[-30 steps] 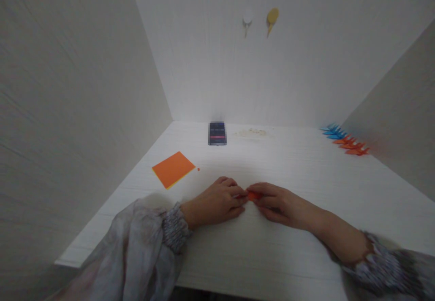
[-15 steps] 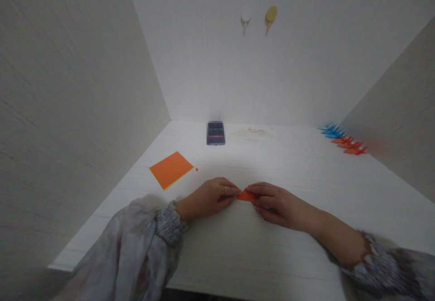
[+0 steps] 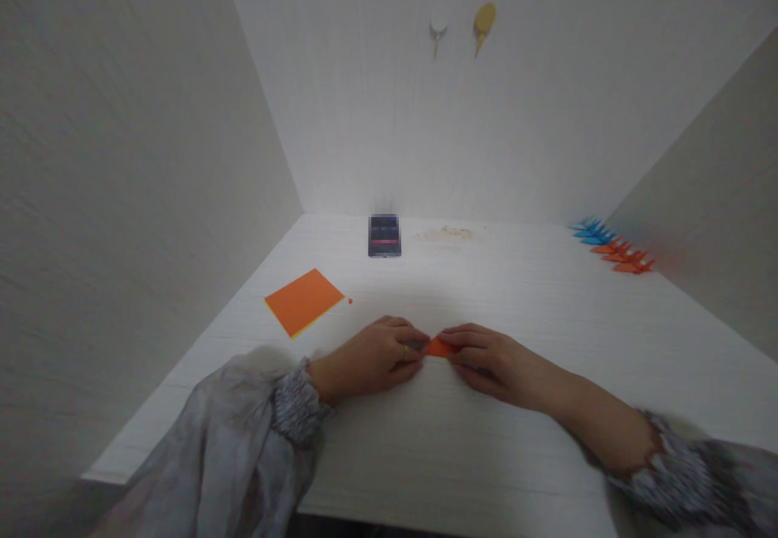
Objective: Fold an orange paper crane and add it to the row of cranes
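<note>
A small folded orange paper piece [image 3: 438, 347] lies on the white table [image 3: 425, 441] between my two hands. My left hand [image 3: 377, 353] pinches its left end with curled fingers; a ring shows on one finger. My right hand [image 3: 486, 358] pinches its right end, fingers pressed together on the paper. Most of the piece is hidden under the fingertips.
A stack of square orange sheets [image 3: 302, 301] lies to the left, with a tiny orange scrap [image 3: 350, 301] beside it. A dark phone [image 3: 384, 236] sits at the back. Folded blue [image 3: 591, 232] and orange paper figures [image 3: 627, 259] line the far right. Two hooks [image 3: 462, 26] hang on the wall.
My left hand has slid slightly left along the orange piece, so more of the paper shows between the hands. The right hand has hardly moved.
</note>
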A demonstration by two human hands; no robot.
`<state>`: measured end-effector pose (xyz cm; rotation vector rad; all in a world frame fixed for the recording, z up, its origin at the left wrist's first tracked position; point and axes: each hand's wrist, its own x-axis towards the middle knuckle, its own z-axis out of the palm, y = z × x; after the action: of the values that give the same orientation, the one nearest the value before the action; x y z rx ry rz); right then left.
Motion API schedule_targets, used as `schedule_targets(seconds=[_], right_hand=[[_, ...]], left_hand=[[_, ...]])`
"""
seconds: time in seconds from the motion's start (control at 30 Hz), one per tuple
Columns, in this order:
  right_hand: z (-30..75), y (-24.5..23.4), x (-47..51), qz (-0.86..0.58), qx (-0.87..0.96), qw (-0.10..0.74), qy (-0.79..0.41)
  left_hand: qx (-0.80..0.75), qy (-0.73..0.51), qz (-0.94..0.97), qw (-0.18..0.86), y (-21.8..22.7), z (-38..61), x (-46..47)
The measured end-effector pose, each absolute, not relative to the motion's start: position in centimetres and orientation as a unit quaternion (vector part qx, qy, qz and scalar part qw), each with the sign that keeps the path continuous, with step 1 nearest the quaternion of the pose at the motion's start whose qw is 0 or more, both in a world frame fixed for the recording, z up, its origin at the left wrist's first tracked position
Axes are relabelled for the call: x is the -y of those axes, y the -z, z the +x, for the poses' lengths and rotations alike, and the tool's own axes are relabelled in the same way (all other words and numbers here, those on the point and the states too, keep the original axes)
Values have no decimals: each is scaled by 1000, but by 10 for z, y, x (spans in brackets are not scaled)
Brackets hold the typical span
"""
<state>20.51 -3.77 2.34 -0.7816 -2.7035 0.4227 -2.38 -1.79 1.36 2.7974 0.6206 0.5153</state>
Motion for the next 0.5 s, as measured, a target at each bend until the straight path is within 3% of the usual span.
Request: schedule_targets(seconds=[0.17,0.5], right_hand=[[206,-22,37,-281,937,147,-147],[207,-20,37,-272,940,147,-144]], left_hand=[[-209,-162,961,79,-14,-24,18],[-253,-169,941,148,-15,-30,19]])
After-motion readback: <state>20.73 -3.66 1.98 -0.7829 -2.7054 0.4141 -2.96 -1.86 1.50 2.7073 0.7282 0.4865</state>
